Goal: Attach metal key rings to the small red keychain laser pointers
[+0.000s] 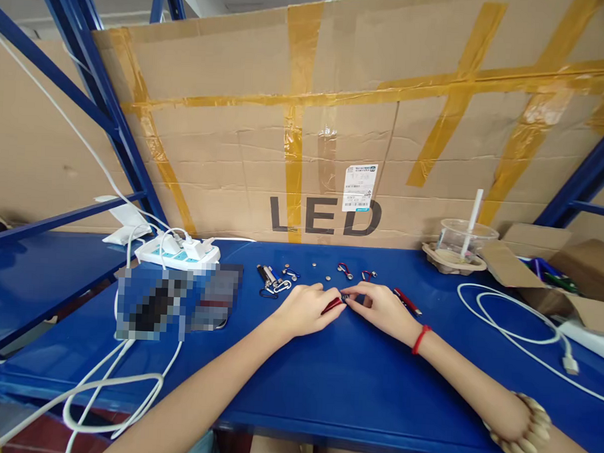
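My left hand is closed around a small red tube, which looks like the body of a keychain flashlight. At its right end, the fingertips of my right hand pinch a small dark end piece; whether it is joined to the tube I cannot tell. Just right of my right hand lies another red flashlight. Beyond the hands are a red carabiner clip, a second red clip and small round button cells. Left of them, several small flashlights with clips lie together.
A white power strip with plugs, a pixelated phone-like object and white cables occupy the left. On the right are a plastic cup with a straw, a coiled white cable and an open cardboard box. Large cardboard stands behind.
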`<state>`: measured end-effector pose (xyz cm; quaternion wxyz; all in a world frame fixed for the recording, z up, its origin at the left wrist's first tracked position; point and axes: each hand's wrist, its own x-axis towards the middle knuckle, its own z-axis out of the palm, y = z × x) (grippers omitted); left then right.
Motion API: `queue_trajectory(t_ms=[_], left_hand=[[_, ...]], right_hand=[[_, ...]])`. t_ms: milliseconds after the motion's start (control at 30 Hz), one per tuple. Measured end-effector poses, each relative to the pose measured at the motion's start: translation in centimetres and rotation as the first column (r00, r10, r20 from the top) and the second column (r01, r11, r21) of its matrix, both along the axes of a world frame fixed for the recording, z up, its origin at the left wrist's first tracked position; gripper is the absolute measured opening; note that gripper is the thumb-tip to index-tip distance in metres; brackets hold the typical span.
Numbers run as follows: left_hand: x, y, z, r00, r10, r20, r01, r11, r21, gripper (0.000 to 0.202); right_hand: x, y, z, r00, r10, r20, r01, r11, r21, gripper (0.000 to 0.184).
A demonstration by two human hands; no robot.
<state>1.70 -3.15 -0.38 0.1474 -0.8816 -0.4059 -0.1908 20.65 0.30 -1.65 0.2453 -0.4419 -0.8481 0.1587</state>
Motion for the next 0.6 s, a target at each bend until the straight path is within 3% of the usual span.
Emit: queue_trajectory(t_ms=[600], left_hand=[[0.14,0.13,-0.55,0.999,-0.040,-0.009,0.040,0.999,0.023,0.032]], right_hand=[[-0.13,0.09,0.00,0.999,0.010,-0.043,-0.010,1.000,0.011,0.024]])
